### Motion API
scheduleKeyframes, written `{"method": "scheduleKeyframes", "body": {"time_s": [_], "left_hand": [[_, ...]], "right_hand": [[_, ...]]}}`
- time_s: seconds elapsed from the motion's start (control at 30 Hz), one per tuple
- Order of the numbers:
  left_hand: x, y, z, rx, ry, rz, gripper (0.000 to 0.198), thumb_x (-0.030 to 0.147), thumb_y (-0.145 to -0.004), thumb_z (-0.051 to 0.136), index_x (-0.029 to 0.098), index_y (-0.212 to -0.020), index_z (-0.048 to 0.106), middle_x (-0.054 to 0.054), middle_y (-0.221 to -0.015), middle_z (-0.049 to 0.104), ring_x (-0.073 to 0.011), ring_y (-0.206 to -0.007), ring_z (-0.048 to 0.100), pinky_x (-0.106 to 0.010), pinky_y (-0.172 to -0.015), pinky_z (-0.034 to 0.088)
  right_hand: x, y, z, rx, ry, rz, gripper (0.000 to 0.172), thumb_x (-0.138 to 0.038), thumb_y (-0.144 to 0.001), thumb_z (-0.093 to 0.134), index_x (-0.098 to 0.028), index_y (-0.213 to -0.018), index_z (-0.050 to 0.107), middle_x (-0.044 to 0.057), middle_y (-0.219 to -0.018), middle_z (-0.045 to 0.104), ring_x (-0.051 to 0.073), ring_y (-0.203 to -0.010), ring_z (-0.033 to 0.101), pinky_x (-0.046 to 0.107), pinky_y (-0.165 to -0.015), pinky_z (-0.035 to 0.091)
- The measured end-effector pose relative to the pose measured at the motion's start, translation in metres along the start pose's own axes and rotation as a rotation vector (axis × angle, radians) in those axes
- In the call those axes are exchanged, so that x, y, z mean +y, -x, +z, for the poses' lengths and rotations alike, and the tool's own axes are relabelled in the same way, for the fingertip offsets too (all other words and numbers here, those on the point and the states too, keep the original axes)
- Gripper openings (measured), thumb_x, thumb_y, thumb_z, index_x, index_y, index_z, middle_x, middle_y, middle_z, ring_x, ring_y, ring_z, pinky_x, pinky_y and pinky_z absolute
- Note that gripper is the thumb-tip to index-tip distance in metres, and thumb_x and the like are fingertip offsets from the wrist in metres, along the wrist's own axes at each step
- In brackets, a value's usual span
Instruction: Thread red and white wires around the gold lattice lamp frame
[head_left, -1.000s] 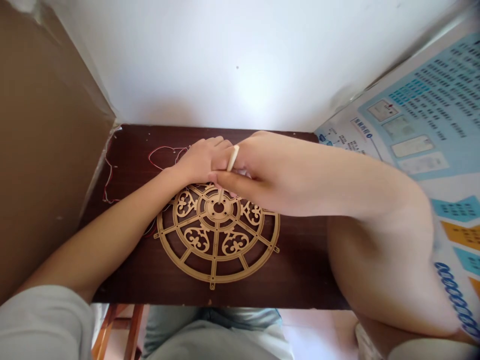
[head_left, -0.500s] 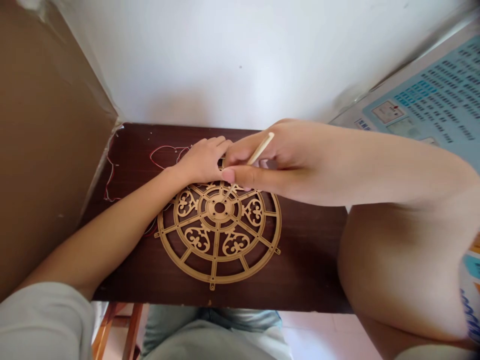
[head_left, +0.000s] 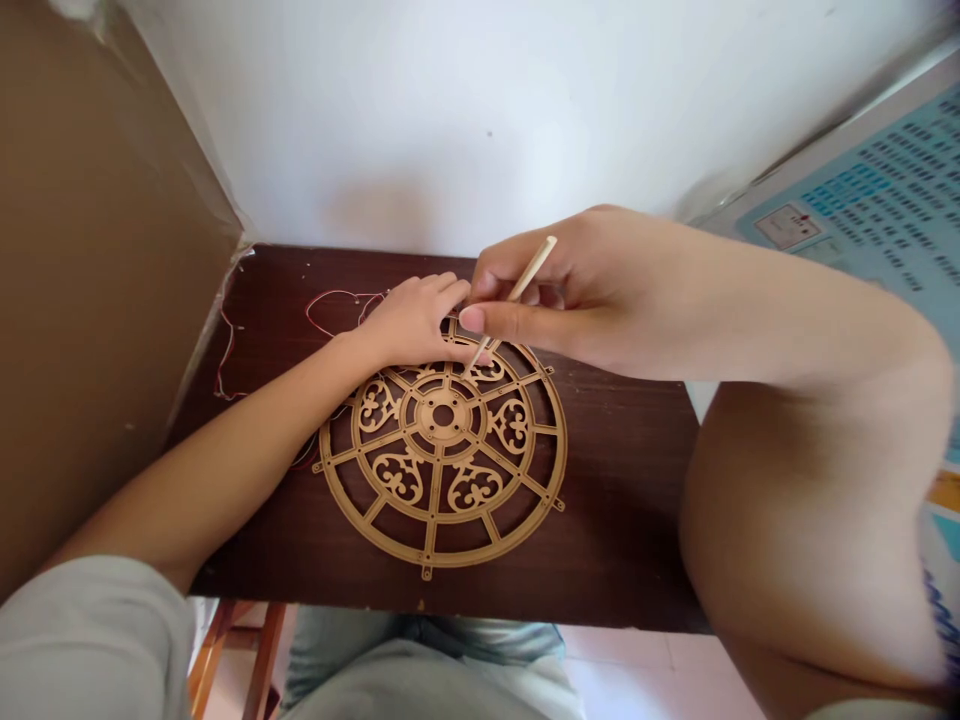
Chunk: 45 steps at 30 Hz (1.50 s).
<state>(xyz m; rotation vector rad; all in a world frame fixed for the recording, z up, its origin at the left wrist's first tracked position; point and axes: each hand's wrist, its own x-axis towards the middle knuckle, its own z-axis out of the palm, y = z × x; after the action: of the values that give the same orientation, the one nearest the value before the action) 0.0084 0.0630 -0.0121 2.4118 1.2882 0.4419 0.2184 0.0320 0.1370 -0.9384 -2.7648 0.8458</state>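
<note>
A round, wheel-like lattice of thin laser-cut wood lies flat on the dark tabletop, with scrollwork between its spokes. Across its far left part rests my left hand, fingers stretched out and thumb reaching over the wood. My right hand pinches a pale, slim wooden stick between thumb and fingers. The stick slants down, and its lower end is near the far side of the inner ring, beside my left thumb. Whether the tip touches the wood I cannot tell. My hands cover part of the far rim.
Thin red and white wires run along the tabletop at the far left. A white wall rises behind, a brown panel stands at left, and a printed blue board leans at right.
My right hand has risen a little, up and away from me. The stick's lower end has shifted from beside the hub to farther out. My left hand stays in place.
</note>
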Motion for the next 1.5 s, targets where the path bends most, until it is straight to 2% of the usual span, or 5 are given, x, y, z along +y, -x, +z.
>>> {"method": "scheduleKeyframes", "body": {"time_s": [0.23, 0.57, 0.97, 1.2, 1.5], "left_hand": [[-0.002, -0.001, 0.002, 0.008, -0.042, -0.002, 0.061, 0.068, -0.082, 0.083, 0.020, -0.117, 0.072, -0.014, -0.130, 0.074, -0.0391, -0.119, 0.072, -0.050, -0.104, 0.054], [-0.018, -0.005, 0.012, 0.079, -0.091, 0.112, 0.050, 0.059, -0.086, 0.079, 0.021, -0.116, 0.069, -0.010, -0.119, 0.075, -0.0343, -0.107, 0.071, -0.042, -0.090, 0.047], [-0.015, -0.005, 0.011, 0.077, -0.105, 0.118, 0.045, 0.057, -0.089, 0.077, 0.021, -0.116, 0.068, -0.009, -0.119, 0.075, -0.0341, -0.110, 0.071, -0.042, -0.089, 0.047], [-0.014, -0.005, 0.011, 0.070, -0.106, 0.109, 0.047, 0.055, -0.085, 0.077, 0.022, -0.115, 0.067, -0.010, -0.118, 0.074, -0.0356, -0.109, 0.071, -0.044, -0.090, 0.049], [-0.007, -0.003, 0.004, 0.054, -0.084, 0.070, 0.041, 0.041, -0.080, 0.079, 0.021, -0.113, 0.066, -0.012, -0.117, 0.073, -0.0382, -0.109, 0.071, -0.043, -0.086, 0.050]], "right_hand": [[0.009, -0.005, 0.006, -0.114, -0.091, -0.078, 0.021, -0.028, -0.105, 0.062, -0.017, -0.102, 0.079, 0.004, -0.102, 0.080, 0.017, -0.087, 0.066, 0.030, -0.083, 0.047], [0.013, -0.009, 0.010, -0.233, -0.006, 0.035, 0.025, -0.006, -0.098, 0.063, -0.018, -0.108, 0.083, -0.001, -0.098, 0.082, 0.015, -0.083, 0.069, 0.030, -0.082, 0.052], [0.014, -0.014, 0.014, -0.254, -0.051, -0.004, 0.023, -0.010, -0.103, 0.062, -0.021, -0.103, 0.083, 0.000, -0.106, 0.084, 0.017, -0.092, 0.072, 0.029, -0.086, 0.051], [0.001, -0.013, 0.017, -0.313, 0.129, 0.112, 0.021, -0.018, -0.102, 0.064, -0.020, -0.084, 0.075, 0.001, -0.086, 0.076, 0.015, -0.067, 0.059, 0.031, -0.065, 0.043], [-0.002, -0.020, 0.025, -0.210, 0.131, 0.123, 0.018, -0.021, -0.103, 0.064, -0.021, -0.091, 0.077, 0.005, -0.100, 0.080, 0.019, -0.082, 0.067, 0.033, -0.075, 0.048]]}}
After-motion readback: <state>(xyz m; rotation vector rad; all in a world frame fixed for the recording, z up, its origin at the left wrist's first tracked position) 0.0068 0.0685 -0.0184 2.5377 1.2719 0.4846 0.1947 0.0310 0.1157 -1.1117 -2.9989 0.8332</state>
